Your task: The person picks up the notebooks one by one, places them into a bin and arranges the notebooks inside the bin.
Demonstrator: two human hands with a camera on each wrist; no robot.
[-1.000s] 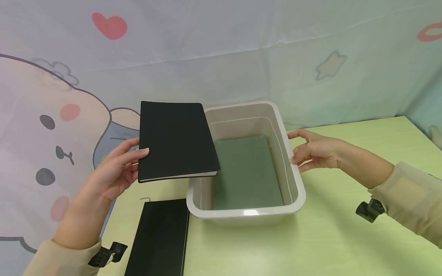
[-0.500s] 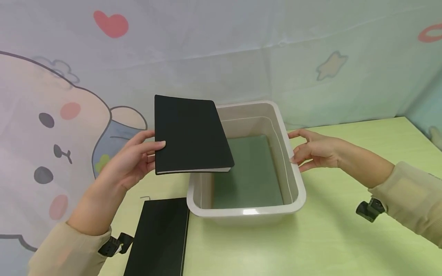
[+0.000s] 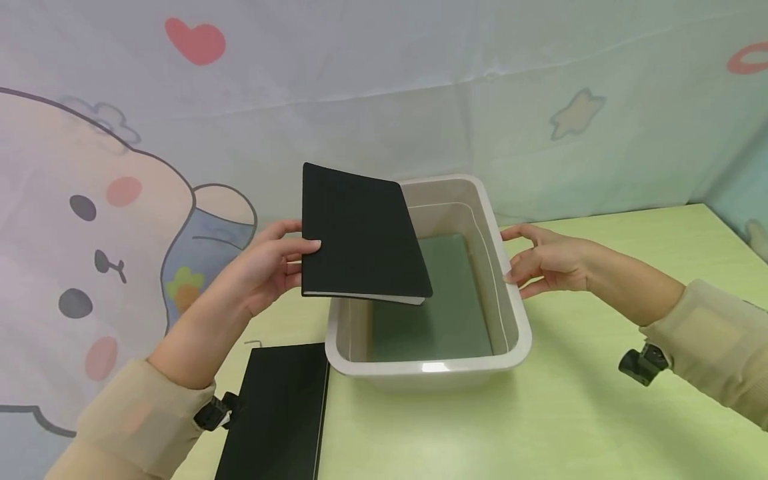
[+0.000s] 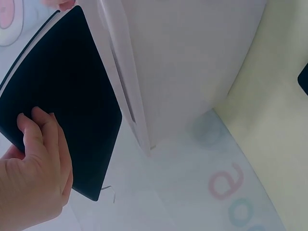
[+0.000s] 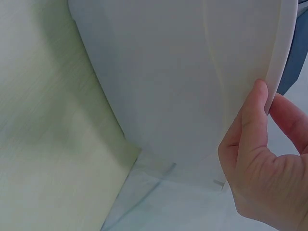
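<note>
My left hand (image 3: 298, 259) holds a black notebook (image 3: 360, 233) by its left edge, thumb on the cover, tilted in the air over the left half of a beige plastic bin (image 3: 517, 333). A grey-green notebook (image 3: 450, 313) lies flat on the bin's floor. My right hand (image 3: 510, 257) holds the bin's right rim, index finger on top and thumb against the outer wall. In the left wrist view my fingers (image 4: 41, 144) curl under the black notebook (image 4: 67, 91) beside the bin (image 4: 183, 62). The right wrist view shows my thumb (image 5: 252, 120) on the bin's rim (image 5: 281, 53).
A second black notebook (image 3: 276, 413) lies on the light green table (image 3: 600, 413) in front of the bin's left corner. A cartoon-printed cloth backdrop (image 3: 90, 220) hangs behind and to the left. The table's right part is bare.
My left hand has carried the black notebook to the right, from beside the bin to over its left half, and tilted it more. The right hand has stayed on the rim.
</note>
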